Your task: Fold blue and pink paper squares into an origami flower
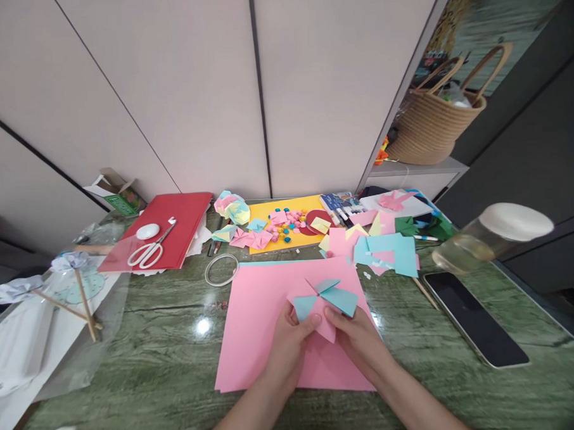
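A folded paper piece point(326, 326) in pink and light blue, with several pointed flaps, is held over a stack of pink sheets point(254, 324). My left hand point(291, 338) grips its left side, thumb on top. On the right side my right hand point(356, 332) pinches it, its thumb near the middle. Both thumbs lie close together on the pink part, and the other fingers are mostly hidden beneath the paper.
Scissors point(148, 251) lie on a red folder point(175, 213) at left. A tape roll point(221, 270) sits beside the pink stack. Behind are yellow paper point(288, 243) and blue scraps point(397, 251). A phone point(472, 318) and a lidded cup point(488, 238) stand at right.
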`<state>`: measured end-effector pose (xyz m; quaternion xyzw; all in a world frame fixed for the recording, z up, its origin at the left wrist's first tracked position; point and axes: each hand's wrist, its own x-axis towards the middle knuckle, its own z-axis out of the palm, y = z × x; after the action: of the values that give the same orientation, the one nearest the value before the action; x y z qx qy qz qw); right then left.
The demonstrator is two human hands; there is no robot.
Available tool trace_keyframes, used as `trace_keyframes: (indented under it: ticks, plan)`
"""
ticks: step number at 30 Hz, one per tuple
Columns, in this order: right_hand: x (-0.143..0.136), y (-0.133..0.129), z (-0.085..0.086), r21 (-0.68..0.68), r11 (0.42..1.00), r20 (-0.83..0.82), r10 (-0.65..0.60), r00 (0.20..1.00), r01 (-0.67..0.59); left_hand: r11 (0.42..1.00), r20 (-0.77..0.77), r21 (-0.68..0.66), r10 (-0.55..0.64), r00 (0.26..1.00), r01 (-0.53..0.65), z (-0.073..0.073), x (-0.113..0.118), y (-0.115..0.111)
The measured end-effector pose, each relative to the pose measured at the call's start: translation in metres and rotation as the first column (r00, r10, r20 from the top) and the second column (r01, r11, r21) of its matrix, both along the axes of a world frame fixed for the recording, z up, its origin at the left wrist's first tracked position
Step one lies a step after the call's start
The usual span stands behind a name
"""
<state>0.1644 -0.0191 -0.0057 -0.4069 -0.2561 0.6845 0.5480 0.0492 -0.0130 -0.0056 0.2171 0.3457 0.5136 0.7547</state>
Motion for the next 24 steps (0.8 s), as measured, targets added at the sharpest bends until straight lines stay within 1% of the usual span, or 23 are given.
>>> trace_keyframes:
  ticks: [5,9,13,18,24]
  plan:
    - [0.0003,0.0022,-0.0011,-0.043,0.999,-0.012,0.025,1.0,-0.025,1.0,0.01,0.023,-0.005,1.0,0.005,0.0008,-0.0014,0.0007]
    - [0.0008,0.0034,0.001,-0.076,0.997,-0.034,0.027,0.999,-0.03,1.0,-0.029,0.018,0.012,1.0,-0.011,0.0014,-0.0028,0.0007]
    - [0.0007,0.0027,0.0019,-0.056,0.997,-0.043,0.051,0.998,-0.054,0.999,-0.039,0.008,0.035,0.999,-0.035,0.0021,-0.0033,0.0009]
    - [-0.0003,0.0015,0.0011,-0.022,1.0,-0.012,0.0,1.0,0.0,0.999,-0.033,0.007,0.036,0.999,-0.036,0.0029,-0.0037,0.0008]
    - [0.0005,0.0005,0.0025,-0.039,0.999,-0.022,0.035,0.999,-0.036,1.0,-0.013,0.017,0.02,1.0,-0.019,0.0018,-0.0047,0.0012]
